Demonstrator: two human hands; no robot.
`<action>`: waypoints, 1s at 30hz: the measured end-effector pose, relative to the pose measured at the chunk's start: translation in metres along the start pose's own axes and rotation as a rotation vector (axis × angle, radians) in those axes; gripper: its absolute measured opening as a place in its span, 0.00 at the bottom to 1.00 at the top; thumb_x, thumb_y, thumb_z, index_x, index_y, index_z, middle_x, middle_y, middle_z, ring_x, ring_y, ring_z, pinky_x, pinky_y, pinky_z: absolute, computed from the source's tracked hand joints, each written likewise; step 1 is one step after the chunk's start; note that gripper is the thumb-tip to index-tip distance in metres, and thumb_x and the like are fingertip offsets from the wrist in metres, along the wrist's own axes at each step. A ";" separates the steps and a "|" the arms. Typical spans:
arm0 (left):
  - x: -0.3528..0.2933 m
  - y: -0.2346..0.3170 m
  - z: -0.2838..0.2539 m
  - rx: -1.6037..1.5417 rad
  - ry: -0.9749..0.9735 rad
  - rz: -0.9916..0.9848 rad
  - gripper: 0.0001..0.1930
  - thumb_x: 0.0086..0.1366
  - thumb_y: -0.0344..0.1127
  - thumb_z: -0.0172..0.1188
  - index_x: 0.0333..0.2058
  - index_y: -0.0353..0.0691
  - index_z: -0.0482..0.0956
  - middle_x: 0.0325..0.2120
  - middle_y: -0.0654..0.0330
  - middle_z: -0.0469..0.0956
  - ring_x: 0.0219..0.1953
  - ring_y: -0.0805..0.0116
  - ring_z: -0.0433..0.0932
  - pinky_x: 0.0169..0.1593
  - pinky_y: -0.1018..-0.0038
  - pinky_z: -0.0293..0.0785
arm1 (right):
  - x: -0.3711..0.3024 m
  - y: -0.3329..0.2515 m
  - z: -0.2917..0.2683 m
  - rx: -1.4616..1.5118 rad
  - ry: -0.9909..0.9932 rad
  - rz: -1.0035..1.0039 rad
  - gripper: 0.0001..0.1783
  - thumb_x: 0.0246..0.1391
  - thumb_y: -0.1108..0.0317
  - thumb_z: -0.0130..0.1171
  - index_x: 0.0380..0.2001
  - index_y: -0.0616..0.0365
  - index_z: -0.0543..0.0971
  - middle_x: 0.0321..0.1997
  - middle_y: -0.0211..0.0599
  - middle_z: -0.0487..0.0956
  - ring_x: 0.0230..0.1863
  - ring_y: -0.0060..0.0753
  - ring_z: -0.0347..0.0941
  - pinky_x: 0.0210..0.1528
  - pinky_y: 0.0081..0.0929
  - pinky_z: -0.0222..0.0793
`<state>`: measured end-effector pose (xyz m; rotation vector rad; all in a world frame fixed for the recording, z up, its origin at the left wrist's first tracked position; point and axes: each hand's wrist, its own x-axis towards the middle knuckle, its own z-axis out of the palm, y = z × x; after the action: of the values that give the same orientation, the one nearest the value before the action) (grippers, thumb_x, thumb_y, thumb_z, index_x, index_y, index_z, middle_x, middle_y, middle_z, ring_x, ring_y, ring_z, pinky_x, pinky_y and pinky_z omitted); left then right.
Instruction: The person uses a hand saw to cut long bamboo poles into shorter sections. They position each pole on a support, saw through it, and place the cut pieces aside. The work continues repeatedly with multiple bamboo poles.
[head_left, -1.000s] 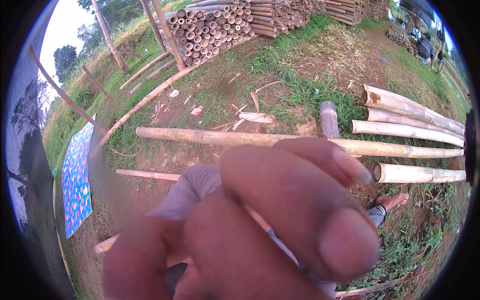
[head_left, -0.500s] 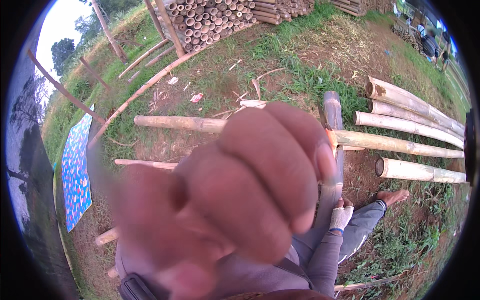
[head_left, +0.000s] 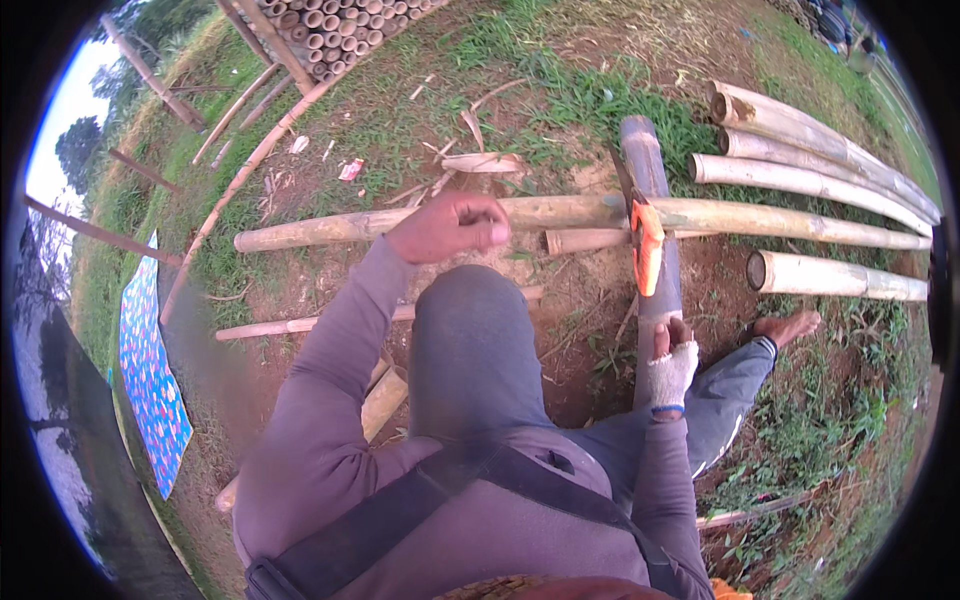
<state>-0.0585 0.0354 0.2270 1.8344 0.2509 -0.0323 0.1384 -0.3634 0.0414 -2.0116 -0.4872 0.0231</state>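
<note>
My left hand (head_left: 450, 228) is bare, its fingers curled in and its thumb bent, with nothing visible in it. It is above a long bamboo pole (head_left: 335, 229) that runs left to right. My right hand (head_left: 672, 375), in a white fingerless glove, is beside a dark, upright-lying bamboo post (head_left: 658, 300); its fingers point up, a little apart, with nothing seen in them. An orange-handled saw (head_left: 648, 250) lies against the crossing of pole and post, its thin dark blade reaching away from me. Neither hand touches the saw.
Several cut bamboo poles (head_left: 800, 175) lie at the right, one more (head_left: 840, 275) nearer. Stacked bamboo (head_left: 335, 35) stands at the far left. A blue patterned sheet (head_left: 150, 370) hangs at the left. My bare foot (head_left: 788, 328) extends right. A short bamboo piece (head_left: 585, 240) lies under the pole.
My left hand has dropped away from close before the camera to above the pole, its fingers still curled. My right hand stays beside the post. The view has tilted down, uncovering the saw and my knee.
</note>
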 end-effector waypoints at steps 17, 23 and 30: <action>0.206 -0.148 0.041 0.943 -0.048 -0.224 0.45 0.52 0.50 0.82 0.65 0.45 0.71 0.53 0.44 0.84 0.54 0.39 0.84 0.57 0.48 0.79 | 0.089 -0.129 0.062 -0.275 -0.010 -0.172 0.23 0.64 0.58 0.70 0.55 0.61 0.80 0.39 0.56 0.84 0.39 0.61 0.83 0.44 0.50 0.79; 0.204 -0.151 0.040 0.989 0.011 -0.220 0.43 0.53 0.49 0.81 0.65 0.46 0.71 0.51 0.44 0.84 0.54 0.39 0.84 0.57 0.48 0.80 | 0.111 -0.137 0.075 0.018 -0.064 -0.058 0.15 0.66 0.67 0.65 0.51 0.64 0.81 0.36 0.50 0.84 0.38 0.42 0.84 0.42 0.36 0.77; 0.206 -0.145 0.044 0.969 -0.028 -0.229 0.39 0.55 0.49 0.79 0.62 0.47 0.72 0.48 0.46 0.85 0.52 0.40 0.85 0.57 0.49 0.80 | -0.011 -0.103 0.011 -0.168 0.032 -0.220 0.11 0.64 0.77 0.65 0.48 0.65 0.78 0.39 0.43 0.84 0.38 0.40 0.83 0.41 0.35 0.77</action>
<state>0.1203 0.0623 0.0460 2.7502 0.4787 -0.3984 0.0919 -0.3170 0.1225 -2.1068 -0.7070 -0.1902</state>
